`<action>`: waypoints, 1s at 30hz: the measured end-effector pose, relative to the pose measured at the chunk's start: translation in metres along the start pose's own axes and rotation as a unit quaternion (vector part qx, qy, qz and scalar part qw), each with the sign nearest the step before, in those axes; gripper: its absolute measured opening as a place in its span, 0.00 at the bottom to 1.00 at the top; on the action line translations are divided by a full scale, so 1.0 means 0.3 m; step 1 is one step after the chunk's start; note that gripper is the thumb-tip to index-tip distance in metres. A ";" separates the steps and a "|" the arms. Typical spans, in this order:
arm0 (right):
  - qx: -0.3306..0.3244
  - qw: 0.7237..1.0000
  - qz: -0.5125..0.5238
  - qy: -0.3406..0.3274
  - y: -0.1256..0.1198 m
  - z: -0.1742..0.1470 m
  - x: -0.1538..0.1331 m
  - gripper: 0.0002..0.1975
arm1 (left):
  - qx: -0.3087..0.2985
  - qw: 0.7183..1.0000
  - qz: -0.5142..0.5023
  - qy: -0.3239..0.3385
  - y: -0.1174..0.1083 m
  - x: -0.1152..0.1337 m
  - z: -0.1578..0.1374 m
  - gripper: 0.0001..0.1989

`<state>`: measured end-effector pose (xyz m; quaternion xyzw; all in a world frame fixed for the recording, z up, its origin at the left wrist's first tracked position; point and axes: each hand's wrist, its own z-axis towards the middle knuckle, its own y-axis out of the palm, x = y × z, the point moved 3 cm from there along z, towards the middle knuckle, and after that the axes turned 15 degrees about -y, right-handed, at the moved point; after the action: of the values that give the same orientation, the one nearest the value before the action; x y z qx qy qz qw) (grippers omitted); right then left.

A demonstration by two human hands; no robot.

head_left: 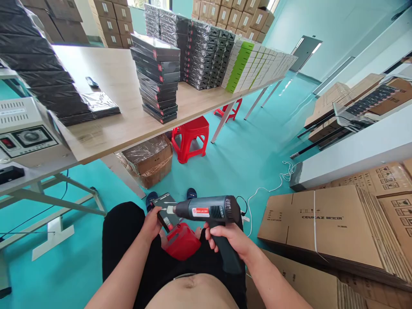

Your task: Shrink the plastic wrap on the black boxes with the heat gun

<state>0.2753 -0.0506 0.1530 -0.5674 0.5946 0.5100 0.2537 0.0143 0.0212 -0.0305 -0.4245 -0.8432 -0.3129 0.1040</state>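
My right hand [229,238] is wrapped round the dark handle of a heat gun [206,209] with a red and white label. Its nozzle points left, toward a flat dark box [165,205] gripped at its near left edge by my left hand [152,223]. The box is tilted above the floor between my knees, and the nozzle tip overlaps it in view, so I cannot tell whether they touch. Below the box and the gun a red plastic stool [182,244] shows between my legs.
A wooden table [106,133] ahead carries stacked black boxes [159,81] and white and green boxes [240,68]. A machine with a dial [28,133] stands left. Flattened cartons [322,219] lie right, near a white cord [257,191]. Another red stool [192,133] stands by the table.
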 end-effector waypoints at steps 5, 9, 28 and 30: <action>0.052 0.998 -0.038 0.001 -0.022 0.014 0.001 0.14 | 0.007 0.935 0.305 0.178 0.023 -0.004 -0.019 0.16; -0.004 0.999 -0.046 0.015 0.038 0.030 0.024 0.15 | -0.012 0.865 0.427 0.262 0.029 -0.003 -0.023 0.19; 0.106 0.994 -0.010 0.017 -0.109 0.042 0.010 0.13 | 0.030 0.833 0.471 0.289 -0.006 0.002 -0.014 0.26; 0.094 0.995 0.002 0.021 -0.135 0.027 0.005 0.13 | 0.027 0.835 0.464 0.294 -0.002 0.004 -0.015 0.26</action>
<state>0.3105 -0.0372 0.1360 -0.5502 0.6467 0.4399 0.2923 0.0127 0.0189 -0.0269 -0.6509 -0.4850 -0.3149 0.4919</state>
